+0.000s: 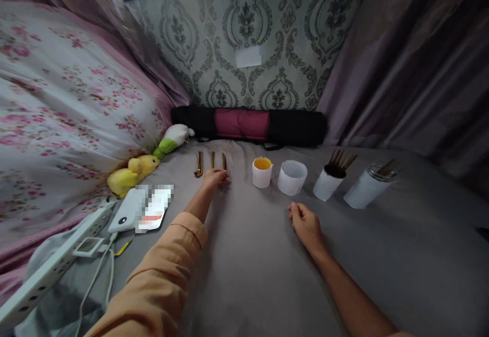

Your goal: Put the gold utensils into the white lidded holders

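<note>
My left hand (217,178) reaches forward, its fingers closed at the lower end of a bundle of thin gold sticks (224,161), the rightmost of three in a row. The middle bundle (212,159) is partly hidden behind this hand, and the left bundle (199,164) lies beside it. My right hand (306,223) rests on the grey sheet with fingers curled in and nothing visible in them. Just beyond it are a wide white cup (292,179) and a smaller white cup (262,176) with a yellow-orange inside.
Two white holders, a dark-rimmed one (327,184) and a clear-rimmed one (364,190), contain thin sticks at right. A black-and-maroon bag (242,124) lies along the wall. Plush toys (133,174), a white device (128,209), a phone and a power strip (57,265) with cables are at left.
</note>
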The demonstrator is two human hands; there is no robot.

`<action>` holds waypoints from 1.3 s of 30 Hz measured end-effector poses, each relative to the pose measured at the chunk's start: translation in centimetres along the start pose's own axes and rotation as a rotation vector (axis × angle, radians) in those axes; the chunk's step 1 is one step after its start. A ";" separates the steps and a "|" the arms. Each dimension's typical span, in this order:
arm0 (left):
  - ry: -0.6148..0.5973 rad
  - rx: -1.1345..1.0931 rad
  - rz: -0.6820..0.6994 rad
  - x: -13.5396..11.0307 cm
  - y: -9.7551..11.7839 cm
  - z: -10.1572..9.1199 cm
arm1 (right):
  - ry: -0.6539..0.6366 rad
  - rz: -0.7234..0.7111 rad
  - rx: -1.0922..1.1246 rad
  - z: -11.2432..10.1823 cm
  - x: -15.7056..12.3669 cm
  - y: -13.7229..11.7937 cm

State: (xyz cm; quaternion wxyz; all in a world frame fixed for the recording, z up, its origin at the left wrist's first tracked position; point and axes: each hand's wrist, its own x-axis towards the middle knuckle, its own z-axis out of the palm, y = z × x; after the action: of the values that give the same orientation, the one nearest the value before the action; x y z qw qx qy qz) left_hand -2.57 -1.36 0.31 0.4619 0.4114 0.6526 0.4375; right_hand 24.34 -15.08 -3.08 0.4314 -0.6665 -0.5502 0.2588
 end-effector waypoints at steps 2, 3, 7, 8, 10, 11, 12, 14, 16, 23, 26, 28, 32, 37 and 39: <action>-0.016 -0.080 -0.021 -0.3 -0.2 0.3 | -0.002 -0.003 0.002 0.0 0.0 0.0; -0.024 -0.118 -0.031 -0.4 -0.3 0.5 | -0.004 -0.002 0.001 0.0 0.1 -0.1; -0.057 -0.252 -0.061 -1.3 -0.6 1.2 | -0.005 0.009 0.006 -0.1 0.1 -0.2; -0.067 -0.282 -0.066 -1.5 -0.7 1.4 | -0.001 0.010 0.007 -0.1 0.1 -0.2; -0.089 -0.333 -0.076 -2.1 -0.8 1.6 | 0.003 0.010 0.009 0.0 0.1 -0.2; -0.101 -0.354 -0.080 -2.4 -0.9 1.8 | 0.002 0.010 0.010 0.0 0.0 -0.2; -0.113 -0.374 -0.083 -2.7 -1.0 1.9 | 0.003 0.011 0.013 0.0 0.0 -0.2; -0.138 -0.409 -0.087 -3.3 -1.2 2.1 | 0.004 0.012 0.019 0.0 -0.1 -0.2; -0.160 -0.443 -0.088 -3.7 -1.5 2.3 | 0.002 0.009 0.021 0.0 -0.1 -0.2; -0.209 -0.537 -0.107 -5.4 -2.0 3.3 | 0.007 0.008 0.013 0.1 -0.1 -0.1; -0.215 -0.561 -0.114 -6.3 -2.0 3.7 | 0.012 0.010 0.015 0.1 -0.2 -0.3; -0.215 -0.573 -0.118 -6.9 -2.0 4.0 | 0.012 0.013 0.014 0.1 -0.2 -0.4; -0.218 -0.600 -0.104 -7.9 -2.7 4.7 | 0.010 0.005 0.009 0.2 -0.2 -0.3; -0.242 -0.630 -0.035 -8.9 -3.9 5.3 | 0.001 0.006 0.011 0.2 -0.1 -0.2; -0.236 -0.616 0.003 -9.4 -4.2 5.5 | -0.004 0.008 0.006 0.1 -0.1 -0.2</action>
State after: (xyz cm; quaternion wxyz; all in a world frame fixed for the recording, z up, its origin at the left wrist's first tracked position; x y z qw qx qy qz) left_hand 4.38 -10.29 -2.42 0.6364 0.3011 0.4309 0.5645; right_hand 24.09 -15.19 -2.97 0.4312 -0.6670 -0.5476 0.2632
